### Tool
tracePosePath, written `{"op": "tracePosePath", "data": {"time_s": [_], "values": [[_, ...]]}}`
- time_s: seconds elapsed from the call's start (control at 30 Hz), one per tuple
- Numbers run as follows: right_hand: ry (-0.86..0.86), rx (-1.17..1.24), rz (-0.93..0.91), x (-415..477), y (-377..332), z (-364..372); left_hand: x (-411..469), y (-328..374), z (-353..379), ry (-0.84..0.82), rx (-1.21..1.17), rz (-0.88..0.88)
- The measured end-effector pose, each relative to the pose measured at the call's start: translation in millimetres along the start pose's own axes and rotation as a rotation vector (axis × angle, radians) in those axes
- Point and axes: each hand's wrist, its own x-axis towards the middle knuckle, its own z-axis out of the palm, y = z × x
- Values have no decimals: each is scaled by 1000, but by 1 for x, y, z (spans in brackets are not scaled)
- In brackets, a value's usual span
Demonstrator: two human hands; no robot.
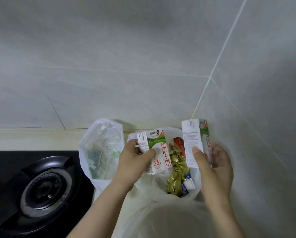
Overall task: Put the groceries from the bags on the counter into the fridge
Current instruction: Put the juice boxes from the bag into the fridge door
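Two cartons of milk are lifted clear, one in each hand, so the task looks barely begun. The left grip (135,159) curls round the left carton (158,143), thumb across its front. The right grip (214,162) clasps the right carton (192,140) from the side, a little higher. Both cartons hang just above the open bag (152,212), which sits below and between the grips. Inside it, beneath the grips, lie gold-wrapped sweets (175,176), a red packet (179,145) and small white-and-blue tubs (188,185). To the outer side of the left grip a second bag (100,148) stands on the worktop (32,138), with green-printed packs inside. No fridge is in view, so I judge that nearly everything remains to be stored.
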Motion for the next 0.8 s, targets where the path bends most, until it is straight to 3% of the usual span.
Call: {"op": "tracePosePath", "data": {"time_s": [0.2,0.4,0.53,0.67,0.8], "values": [[-87,174,-93,-22,-81,31,-35,76,-52,31,-176,228],[-465,325,-99,-55,-144,62,-68,132,-107,69,-302,434],[-532,275,-187,-74,-171,86,-83,153,-135,96,-286,496],[-566,309,-227,-78,-181,108,-100,160,-154,221,-227,568],[-723,345,-238,-78,-183,120,-128,155,-160,379,-209,609]]}}
